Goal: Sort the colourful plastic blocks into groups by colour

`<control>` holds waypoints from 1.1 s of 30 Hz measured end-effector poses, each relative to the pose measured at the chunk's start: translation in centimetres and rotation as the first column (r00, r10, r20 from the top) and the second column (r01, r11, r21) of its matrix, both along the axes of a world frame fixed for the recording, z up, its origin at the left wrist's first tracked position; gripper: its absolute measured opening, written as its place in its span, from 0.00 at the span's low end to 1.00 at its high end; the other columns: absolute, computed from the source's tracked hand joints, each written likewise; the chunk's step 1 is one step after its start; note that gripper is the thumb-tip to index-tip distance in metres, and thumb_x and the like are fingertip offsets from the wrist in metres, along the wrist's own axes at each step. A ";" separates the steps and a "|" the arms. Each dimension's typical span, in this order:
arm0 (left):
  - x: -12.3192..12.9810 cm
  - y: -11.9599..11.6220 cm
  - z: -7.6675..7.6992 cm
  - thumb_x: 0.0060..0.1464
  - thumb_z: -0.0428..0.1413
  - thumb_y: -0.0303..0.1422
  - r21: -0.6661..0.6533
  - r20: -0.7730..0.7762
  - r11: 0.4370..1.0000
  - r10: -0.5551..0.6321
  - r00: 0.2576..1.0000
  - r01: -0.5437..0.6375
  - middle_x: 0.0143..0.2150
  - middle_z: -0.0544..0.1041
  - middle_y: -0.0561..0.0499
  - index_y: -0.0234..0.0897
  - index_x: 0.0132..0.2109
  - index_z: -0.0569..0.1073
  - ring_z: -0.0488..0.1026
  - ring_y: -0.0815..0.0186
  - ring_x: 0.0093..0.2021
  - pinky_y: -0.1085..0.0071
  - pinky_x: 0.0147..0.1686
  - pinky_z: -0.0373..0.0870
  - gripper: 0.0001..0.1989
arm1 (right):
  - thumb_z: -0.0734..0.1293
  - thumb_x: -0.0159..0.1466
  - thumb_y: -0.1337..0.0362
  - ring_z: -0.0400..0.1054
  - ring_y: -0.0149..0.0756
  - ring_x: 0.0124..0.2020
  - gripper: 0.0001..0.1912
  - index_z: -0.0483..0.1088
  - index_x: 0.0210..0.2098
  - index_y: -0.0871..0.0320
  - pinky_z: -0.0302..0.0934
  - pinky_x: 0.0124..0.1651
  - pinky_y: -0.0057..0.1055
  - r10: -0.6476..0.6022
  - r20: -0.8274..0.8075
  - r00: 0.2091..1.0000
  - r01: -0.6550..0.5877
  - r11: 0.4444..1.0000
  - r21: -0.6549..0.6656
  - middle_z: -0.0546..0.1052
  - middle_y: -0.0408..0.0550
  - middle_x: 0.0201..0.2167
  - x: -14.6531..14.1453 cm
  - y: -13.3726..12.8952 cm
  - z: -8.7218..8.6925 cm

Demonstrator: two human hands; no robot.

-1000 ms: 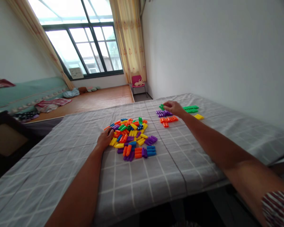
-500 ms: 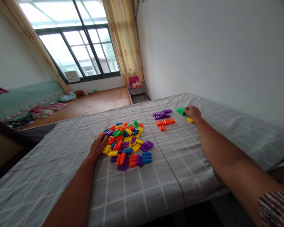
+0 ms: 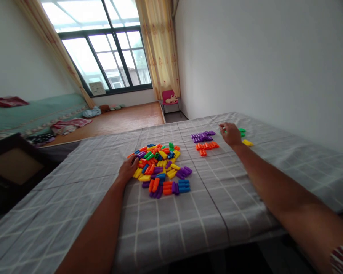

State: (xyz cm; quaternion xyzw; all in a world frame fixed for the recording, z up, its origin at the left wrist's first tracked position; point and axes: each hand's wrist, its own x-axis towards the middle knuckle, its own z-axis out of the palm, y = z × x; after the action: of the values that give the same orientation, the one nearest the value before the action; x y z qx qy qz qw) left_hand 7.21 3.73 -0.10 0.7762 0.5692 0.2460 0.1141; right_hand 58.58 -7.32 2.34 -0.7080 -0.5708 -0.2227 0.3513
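Note:
A mixed pile of bullet-shaped plastic building blocks (image 3: pixel 163 163) in orange, yellow, purple, blue and green lies on a grey checked cloth (image 3: pixel 177 224). My left hand (image 3: pixel 128 168) rests against the pile's left edge, its fingers loosely spread and touching blocks. My right hand (image 3: pixel 230 134) hovers near the sorted groups, fingers apart and no block visible in them. It partly covers the green blocks (image 3: pixel 242 133). To its left lie a purple group (image 3: pixel 202 136) and an orange group (image 3: pixel 207 146) in rows. One small yellow group (image 3: pixel 247 143) sits below the green ones.
The cloth covers a table with a white wall (image 3: pixel 260 57) along its right side. Beyond it are a wooden platform (image 3: pixel 131 118) with clothes and bedding, a pink chair (image 3: pixel 169 95) and a window with curtains (image 3: pixel 160 49). A dark wooden chair back (image 3: pixel 14 160) stands at left.
My right hand has left the green blocks and moved left toward the purple group. My left hand stays by the pile. The whole view has shifted slightly.

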 end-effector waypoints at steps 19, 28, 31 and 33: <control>0.6 -0.3 -0.5 0.59 0.48 0.36 0.227 0.263 0.964 -0.198 0.944 0.140 0.49 0.77 0.45 0.39 0.53 0.75 0.71 0.60 0.52 0.61 0.56 0.66 0.18 | 0.62 0.65 0.65 0.72 0.40 0.48 0.17 0.73 0.52 0.55 0.63 0.51 0.33 0.532 -0.182 0.827 -0.547 0.686 -0.480 0.78 0.49 0.48 -22.1 7.0 -0.8; 0.9 -0.5 -0.2 0.61 0.46 0.36 0.190 0.266 0.966 -0.221 0.938 0.174 0.49 0.77 0.46 0.38 0.50 0.77 0.70 0.61 0.53 0.62 0.57 0.64 0.18 | 0.66 0.62 0.54 0.74 0.36 0.39 0.18 0.72 0.49 0.55 0.68 0.43 0.33 0.708 -0.526 0.472 -0.881 0.409 -0.239 0.79 0.48 0.39 -16.4 3.0 2.0; 0.8 -0.6 0.0 0.61 0.45 0.37 0.176 0.257 0.969 -0.215 0.942 0.173 0.50 0.77 0.46 0.38 0.51 0.76 0.70 0.61 0.54 0.62 0.57 0.64 0.19 | 0.67 0.60 0.52 0.73 0.32 0.31 0.21 0.67 0.48 0.57 0.68 0.32 0.29 0.496 -0.721 0.485 -0.735 0.677 -0.029 0.79 0.49 0.36 -11.7 3.4 2.7; 0.7 -0.7 0.0 0.61 0.45 0.37 0.176 0.251 0.969 -0.217 0.943 0.176 0.50 0.76 0.46 0.38 0.51 0.76 0.70 0.61 0.54 0.62 0.57 0.64 0.19 | 0.68 0.59 0.54 0.72 0.30 0.27 0.20 0.65 0.45 0.59 0.66 0.28 0.25 0.379 -0.777 0.503 -0.517 0.852 0.081 0.78 0.50 0.35 -7.9 3.8 3.2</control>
State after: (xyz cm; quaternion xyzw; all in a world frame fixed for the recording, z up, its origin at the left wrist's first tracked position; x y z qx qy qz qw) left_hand 7.91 3.07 -0.07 0.7950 0.4477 0.3787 0.1550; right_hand 50.71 -3.56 5.52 -0.5863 -0.5448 0.2467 0.5465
